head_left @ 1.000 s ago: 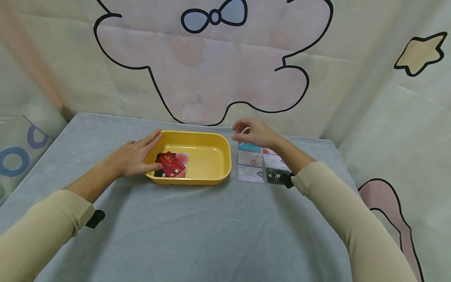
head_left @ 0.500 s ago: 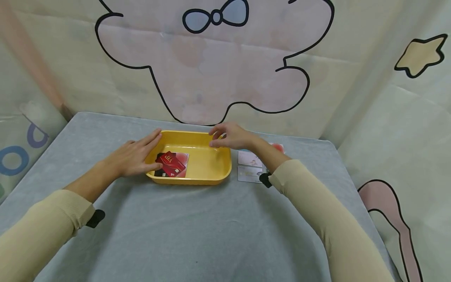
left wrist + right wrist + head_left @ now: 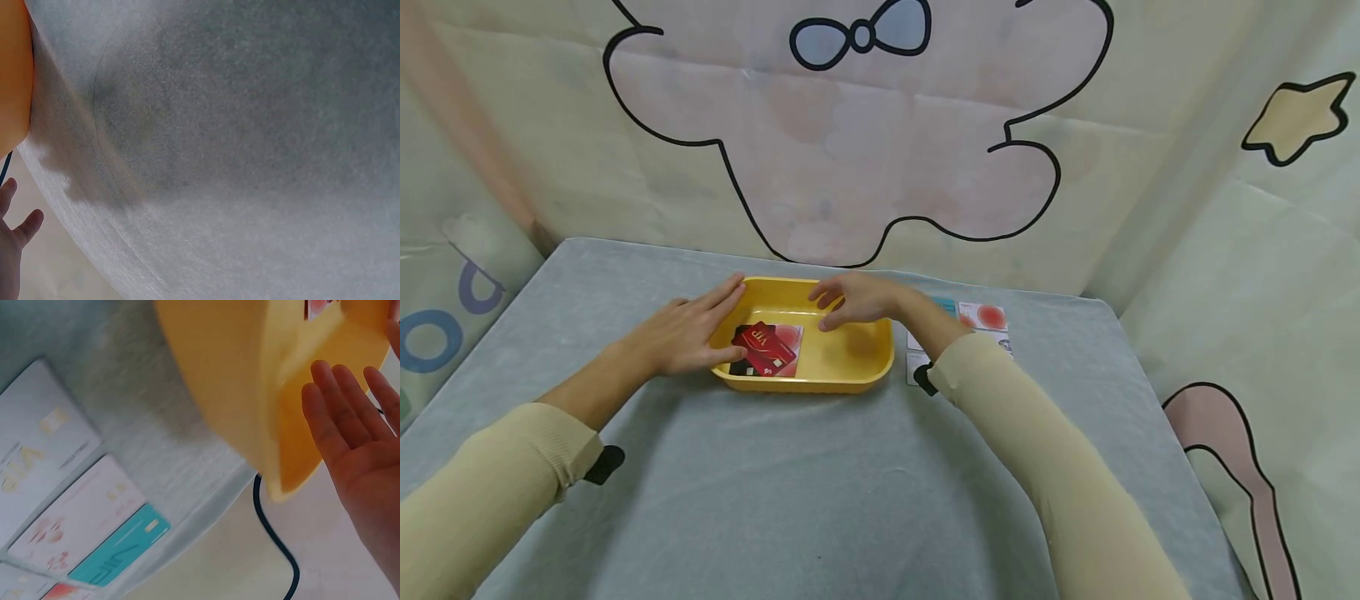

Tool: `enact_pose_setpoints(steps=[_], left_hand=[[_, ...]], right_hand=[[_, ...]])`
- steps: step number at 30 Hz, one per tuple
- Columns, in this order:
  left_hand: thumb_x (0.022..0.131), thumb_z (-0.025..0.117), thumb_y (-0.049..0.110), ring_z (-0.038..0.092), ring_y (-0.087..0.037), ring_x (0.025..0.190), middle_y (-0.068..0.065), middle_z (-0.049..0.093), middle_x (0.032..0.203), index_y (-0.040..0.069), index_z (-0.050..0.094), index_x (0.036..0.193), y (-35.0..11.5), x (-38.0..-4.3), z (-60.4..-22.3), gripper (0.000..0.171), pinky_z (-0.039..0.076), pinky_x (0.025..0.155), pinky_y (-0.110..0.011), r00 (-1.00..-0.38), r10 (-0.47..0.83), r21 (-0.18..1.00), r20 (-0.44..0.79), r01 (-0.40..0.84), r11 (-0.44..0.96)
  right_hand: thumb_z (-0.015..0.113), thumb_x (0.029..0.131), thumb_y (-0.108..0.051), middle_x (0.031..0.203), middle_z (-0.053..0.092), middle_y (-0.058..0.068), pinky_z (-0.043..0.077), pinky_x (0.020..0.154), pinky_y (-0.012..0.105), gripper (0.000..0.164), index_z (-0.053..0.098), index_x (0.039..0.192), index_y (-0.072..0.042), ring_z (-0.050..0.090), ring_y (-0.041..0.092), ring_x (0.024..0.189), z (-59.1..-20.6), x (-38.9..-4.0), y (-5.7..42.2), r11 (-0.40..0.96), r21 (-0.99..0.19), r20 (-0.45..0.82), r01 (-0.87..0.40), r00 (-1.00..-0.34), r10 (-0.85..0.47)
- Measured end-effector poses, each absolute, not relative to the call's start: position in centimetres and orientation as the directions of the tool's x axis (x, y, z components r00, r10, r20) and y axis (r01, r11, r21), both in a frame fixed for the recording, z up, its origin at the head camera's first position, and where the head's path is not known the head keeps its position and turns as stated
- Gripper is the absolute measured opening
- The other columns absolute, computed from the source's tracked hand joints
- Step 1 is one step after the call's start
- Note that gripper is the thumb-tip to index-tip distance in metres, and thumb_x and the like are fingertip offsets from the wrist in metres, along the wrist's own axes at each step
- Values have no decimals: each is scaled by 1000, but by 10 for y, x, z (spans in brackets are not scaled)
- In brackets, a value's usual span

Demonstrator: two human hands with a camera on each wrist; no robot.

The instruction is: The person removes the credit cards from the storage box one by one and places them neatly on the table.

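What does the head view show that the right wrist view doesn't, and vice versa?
Head only: beige sleeves, the wall star, the VIP print on the red card.
Right wrist only: a dark cable, and the palm side of the right hand.
Both: yellow tray, right hand, and the teal card, partly hidden in head.

Left hand point(image 3: 692, 335), one; right hand point(image 3: 861, 298), one. Yellow tray point(image 3: 801, 387), one. Tray cards point(image 3: 765, 350), probably three or more, overlap obscuring exact number. Tabletop cards point(image 3: 78, 519), five in sight. Cloth-covered table point(image 3: 820, 500), one. Beige sleeves point(image 3: 1045, 450), two. Dark cable point(image 3: 281, 545), one. Printed bow point(image 3: 861, 36), one; printed star point(image 3: 1298, 122), one.
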State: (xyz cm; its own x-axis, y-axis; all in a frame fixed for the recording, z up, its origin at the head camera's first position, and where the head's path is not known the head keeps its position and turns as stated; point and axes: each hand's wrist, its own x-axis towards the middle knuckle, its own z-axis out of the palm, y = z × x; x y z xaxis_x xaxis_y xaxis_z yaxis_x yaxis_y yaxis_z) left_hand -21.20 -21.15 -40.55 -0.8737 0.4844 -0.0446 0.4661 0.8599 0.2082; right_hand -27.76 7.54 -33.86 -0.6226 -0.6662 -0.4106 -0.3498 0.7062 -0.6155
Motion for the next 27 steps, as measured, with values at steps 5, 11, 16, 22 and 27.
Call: enact_pose_setpoints(steps=[5, 11, 16, 22, 27], left_hand=[[91, 58, 57, 39, -44, 139, -12, 8, 167, 4, 17, 158, -211, -212, -406, 95, 35, 102, -68, -876, 479, 210, -48, 460, 863], [90, 58, 57, 40, -45, 138, -12, 8, 167, 4, 17, 158, -211, -212, -406, 96, 35, 102, -68, -876, 481, 210, -46, 462, 862], [90, 59, 57, 39, -45, 138, -14, 9, 167, 3, 18, 158, -212, -212, -407, 96, 34, 103, -69, -877, 479, 211, -41, 461, 862], [90, 57, 58, 39, -44, 138, -12, 9, 167, 4, 17, 158, -213, -214, -408, 96, 34, 103, -69, -875, 483, 211, -38, 465, 860], [90, 58, 57, 40, -43, 138, -12, 9, 167, 3, 18, 158, -213, -214, -409, 96, 35, 103, -69, -873, 487, 212, -32, 470, 857]], right_hand=[[69, 93, -14, 143, 54, 9, 44, 106, 32, 54, 50, 143, -6, 51, 22, 131, -341, -277, 60, 696, -629, -429, -347, -592, -683], [68, 93, -14, 146, 52, 11, 44, 106, 33, 57, 48, 145, -5, 49, 25, 134, -345, -279, 43, 691, -639, -458, -338, -555, -695], [66, 93, -11, 146, 52, 11, 43, 107, 32, 56, 47, 145, -4, 49, 24, 134, -350, -285, 33, 688, -646, -471, -330, -537, -700], [64, 93, -11, 146, 52, 11, 42, 108, 33, 55, 48, 145, -4, 48, 24, 135, -353, -285, 26, 693, -643, -484, -326, -528, -698], [60, 96, -12, 148, 49, 12, 38, 111, 34, 53, 46, 147, -6, 44, 24, 137, -356, -283, 18, 701, -639, -514, -316, -502, -695]])
